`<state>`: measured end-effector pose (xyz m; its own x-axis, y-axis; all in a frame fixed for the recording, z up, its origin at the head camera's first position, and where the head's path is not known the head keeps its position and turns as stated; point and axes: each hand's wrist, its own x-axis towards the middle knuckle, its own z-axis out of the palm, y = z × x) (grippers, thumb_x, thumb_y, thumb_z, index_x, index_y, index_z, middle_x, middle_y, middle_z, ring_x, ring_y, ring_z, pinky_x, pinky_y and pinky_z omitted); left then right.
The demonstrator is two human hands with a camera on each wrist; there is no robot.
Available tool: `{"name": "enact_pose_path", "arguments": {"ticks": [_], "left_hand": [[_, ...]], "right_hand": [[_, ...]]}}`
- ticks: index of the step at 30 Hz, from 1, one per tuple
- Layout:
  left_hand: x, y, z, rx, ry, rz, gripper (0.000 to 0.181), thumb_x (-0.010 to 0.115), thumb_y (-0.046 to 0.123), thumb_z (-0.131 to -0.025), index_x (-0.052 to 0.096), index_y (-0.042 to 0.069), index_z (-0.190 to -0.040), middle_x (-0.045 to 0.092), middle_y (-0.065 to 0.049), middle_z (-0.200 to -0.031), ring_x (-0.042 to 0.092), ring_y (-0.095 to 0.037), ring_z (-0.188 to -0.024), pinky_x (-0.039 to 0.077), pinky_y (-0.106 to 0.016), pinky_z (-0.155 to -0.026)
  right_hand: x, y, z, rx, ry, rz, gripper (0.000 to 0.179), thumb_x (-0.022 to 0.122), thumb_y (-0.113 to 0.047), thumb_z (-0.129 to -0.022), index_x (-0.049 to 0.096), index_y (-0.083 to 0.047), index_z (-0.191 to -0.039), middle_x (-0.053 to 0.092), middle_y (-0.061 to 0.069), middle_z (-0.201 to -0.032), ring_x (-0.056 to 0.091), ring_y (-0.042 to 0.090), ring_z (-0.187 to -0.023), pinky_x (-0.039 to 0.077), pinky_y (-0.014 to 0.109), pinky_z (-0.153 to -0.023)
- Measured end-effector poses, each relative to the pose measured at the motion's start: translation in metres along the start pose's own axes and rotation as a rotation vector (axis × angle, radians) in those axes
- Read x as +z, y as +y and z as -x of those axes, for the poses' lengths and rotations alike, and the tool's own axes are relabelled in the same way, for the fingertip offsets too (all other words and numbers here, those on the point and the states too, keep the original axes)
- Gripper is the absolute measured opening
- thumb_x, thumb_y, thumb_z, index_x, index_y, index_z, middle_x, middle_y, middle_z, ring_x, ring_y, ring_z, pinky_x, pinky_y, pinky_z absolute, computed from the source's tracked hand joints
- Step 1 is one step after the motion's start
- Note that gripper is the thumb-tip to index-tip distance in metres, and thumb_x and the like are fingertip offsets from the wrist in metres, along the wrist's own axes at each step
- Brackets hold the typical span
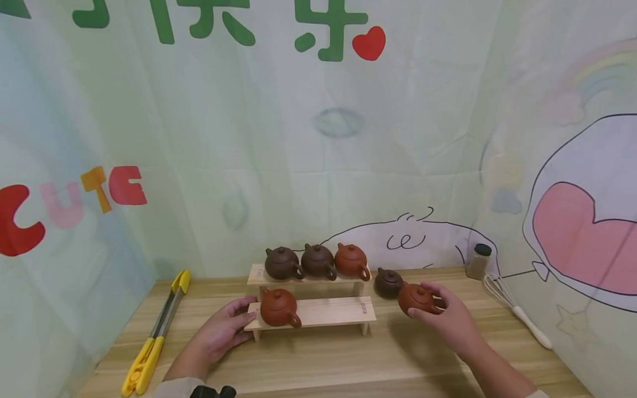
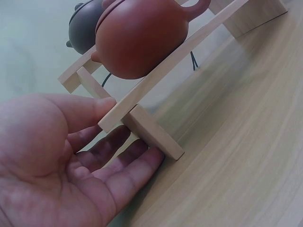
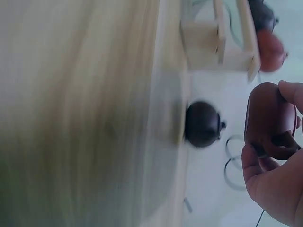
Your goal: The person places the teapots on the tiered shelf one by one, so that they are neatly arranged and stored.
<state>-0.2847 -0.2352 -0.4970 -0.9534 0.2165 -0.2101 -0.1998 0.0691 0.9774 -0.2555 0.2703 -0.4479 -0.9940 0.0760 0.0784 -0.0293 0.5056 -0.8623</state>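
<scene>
My right hand [image 1: 457,321] holds a reddish-brown teapot [image 1: 416,299] above the table, thumb and fingers on its body near the handle. The right wrist view shows this teapot [image 3: 270,118] raised off the wood. My left hand [image 1: 226,330] grips the left end of a two-step wooden stand [image 1: 333,313]; in the left wrist view the thumb lies at the board's edge and the fingers reach around the leg [image 2: 156,132]. Another reddish teapot [image 1: 277,307] sits on the lower step's left. On the upper step stand two dark teapots [image 1: 281,265] and one reddish teapot [image 1: 350,261].
A dark brown teapot [image 1: 388,283] stands on the table, right of the stand. Yellow-handled tongs [image 1: 158,331] lie at the left. At the right are a jar with a black lid [image 1: 479,262] and a whisk [image 1: 517,312]. A printed cloth [image 1: 298,166] hangs behind.
</scene>
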Motion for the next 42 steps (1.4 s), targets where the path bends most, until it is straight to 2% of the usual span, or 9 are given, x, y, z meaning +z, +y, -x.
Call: {"name": "enact_pose_path", "arguments": {"ticks": [9,16,23,30,37,42], "left_hand": [[0.0,0.0,0.001,-0.009,-0.004,-0.003,0.062,0.06,0.021,-0.11,0.033,0.0,-0.163,0.026,-0.029,-0.172,0.056,-0.031,-0.14,0.054,-0.058,-0.113],[0.001,0.0,0.002,-0.009,0.003,0.002,0.062,0.061,0.021,-0.11,0.035,0.0,-0.162,0.028,-0.028,-0.171,0.057,-0.03,-0.139,0.055,-0.056,-0.112],[0.002,0.001,0.002,-0.007,-0.001,-0.004,0.065,0.062,0.023,-0.109,0.033,-0.001,-0.162,0.026,-0.029,-0.172,0.055,-0.031,-0.141,0.055,-0.056,-0.113],[0.002,0.002,0.003,-0.007,-0.001,-0.004,0.064,0.062,0.023,-0.109,0.034,0.0,-0.162,0.027,-0.028,-0.172,0.059,-0.028,-0.137,0.055,-0.055,-0.112],[0.001,0.004,0.002,-0.006,-0.001,-0.005,0.066,0.063,0.024,-0.109,0.034,0.0,-0.162,0.026,-0.027,-0.172,0.061,-0.024,-0.134,0.055,-0.054,-0.113],[0.0,0.003,0.002,-0.009,0.016,-0.003,0.064,0.064,0.023,-0.108,0.036,0.001,-0.161,0.026,-0.027,-0.173,0.058,-0.029,-0.138,0.055,-0.055,-0.113]], "right_hand": [[0.035,-0.034,0.032,-0.036,-0.061,-0.088,0.073,0.096,-0.028,-0.081,0.062,-0.018,-0.145,0.067,0.015,-0.142,0.069,0.031,-0.127,0.064,0.035,-0.097],[0.07,-0.056,0.04,-0.091,-0.14,-0.168,0.07,0.097,-0.018,-0.078,0.066,-0.016,-0.14,0.065,0.01,-0.141,0.068,0.027,-0.126,0.063,0.032,-0.097],[0.101,-0.073,0.032,-0.15,-0.213,-0.2,0.071,0.096,-0.02,-0.079,0.064,-0.014,-0.143,0.065,0.014,-0.142,0.071,0.027,-0.117,0.063,0.031,-0.091],[0.13,-0.081,0.011,-0.184,-0.24,-0.126,0.07,0.095,-0.031,-0.08,0.066,-0.016,-0.141,0.069,0.009,-0.137,0.072,0.022,-0.114,0.062,0.035,-0.093],[0.15,-0.093,-0.004,-0.219,-0.239,-0.058,0.068,0.095,-0.03,-0.081,0.066,-0.014,-0.14,0.07,0.01,-0.135,0.07,0.025,-0.118,0.06,0.047,-0.1],[0.162,-0.096,-0.009,-0.246,-0.227,-0.002,0.065,0.095,-0.03,-0.081,0.067,-0.012,-0.137,0.069,0.01,-0.136,0.066,0.026,-0.123,0.055,0.05,-0.105]]}}
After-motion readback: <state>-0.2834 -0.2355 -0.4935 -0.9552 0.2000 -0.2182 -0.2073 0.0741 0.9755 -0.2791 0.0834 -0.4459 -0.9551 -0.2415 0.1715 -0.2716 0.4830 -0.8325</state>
